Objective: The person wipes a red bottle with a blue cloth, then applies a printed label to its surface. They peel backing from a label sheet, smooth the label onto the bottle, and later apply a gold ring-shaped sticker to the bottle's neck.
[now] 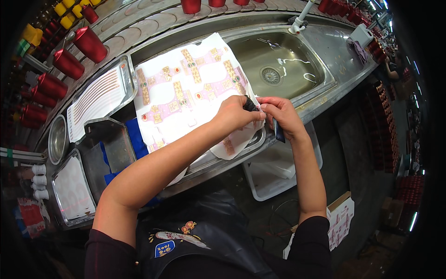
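Observation:
A large white sheet printed with pink and gold patterns lies across a metal tray on the steel counter. My left hand is closed at the sheet's right edge, thumb and fingers pinched together. A small black piece shows at its fingertips; what it is I cannot make out. Fingertip to fingertip with it, my right hand is pinched closed at the same edge. Beneath its fingers a dark, flat, blade-like tool sticks out downward, its upper part hidden by the hand.
A sink holding water lies right of the sheet. Left stand a tray with a striped sheet, a round metal bowl and another tray. Red metallic canisters line the slatted conveyor behind. Under the counter is a white plastic bin.

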Available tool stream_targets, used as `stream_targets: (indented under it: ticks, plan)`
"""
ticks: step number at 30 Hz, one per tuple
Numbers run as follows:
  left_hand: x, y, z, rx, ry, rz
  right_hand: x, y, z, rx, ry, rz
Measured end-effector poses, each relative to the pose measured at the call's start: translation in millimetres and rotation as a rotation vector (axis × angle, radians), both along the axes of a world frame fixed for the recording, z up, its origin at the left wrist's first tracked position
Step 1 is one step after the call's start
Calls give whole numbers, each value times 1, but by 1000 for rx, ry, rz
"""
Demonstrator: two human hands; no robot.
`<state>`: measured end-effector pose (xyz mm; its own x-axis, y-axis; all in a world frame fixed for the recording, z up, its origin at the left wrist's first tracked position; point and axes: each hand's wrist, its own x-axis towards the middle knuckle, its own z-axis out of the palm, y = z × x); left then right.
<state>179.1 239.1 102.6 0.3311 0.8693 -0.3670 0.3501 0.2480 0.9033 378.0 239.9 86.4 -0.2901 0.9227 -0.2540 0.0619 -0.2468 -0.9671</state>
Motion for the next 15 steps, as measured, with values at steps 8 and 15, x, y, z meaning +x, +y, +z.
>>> stream_targets:
  ticks: [8, 15]
  plan:
    - [-2, -1, -1, -17, -41, 18, 7, 0, -4, -23, 90, 70]
    - [-2, 0, -2, -31, -53, 8, 9, -1, -6, -9, 96, 78]
